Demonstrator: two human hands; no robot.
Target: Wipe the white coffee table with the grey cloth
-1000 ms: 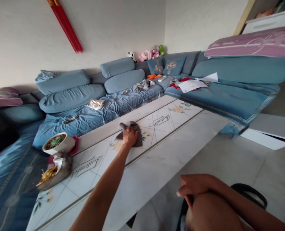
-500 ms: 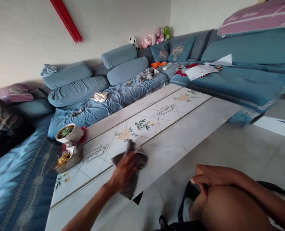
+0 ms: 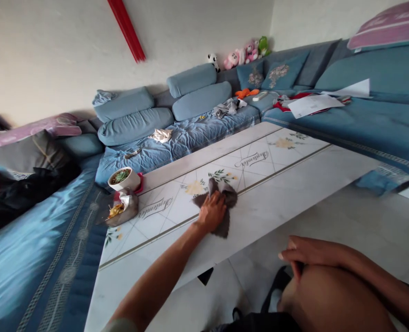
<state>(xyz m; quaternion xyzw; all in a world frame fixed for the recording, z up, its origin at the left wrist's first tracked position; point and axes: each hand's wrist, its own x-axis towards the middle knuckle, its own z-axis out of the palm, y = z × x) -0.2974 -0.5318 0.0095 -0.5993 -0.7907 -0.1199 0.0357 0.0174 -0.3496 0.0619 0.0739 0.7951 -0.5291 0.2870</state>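
My left hand [image 3: 211, 213] presses down on a crumpled grey-brown cloth [image 3: 230, 198], its fingers bunched into the fabric. The cloth lies on the long white marble-look table [image 3: 294, 184], over the edge of the printed floral strip and close to the green leaf print. My right hand [image 3: 306, 251] rests on my bent knee, away from the table, with its fingers curled in and nothing visible in them.
At the table's left end stand a white pot with a succulent [image 3: 124, 179] and a clear brownish container with scraps [image 3: 121, 210]. A blue sofa [image 3: 186, 138] wraps the far and left sides. Papers [image 3: 315, 105] lie on its right part.
My left hand has pushed the cloth away from me across the table, onto the floral strip. The view has turned slightly left. My right hand stays on the knee.
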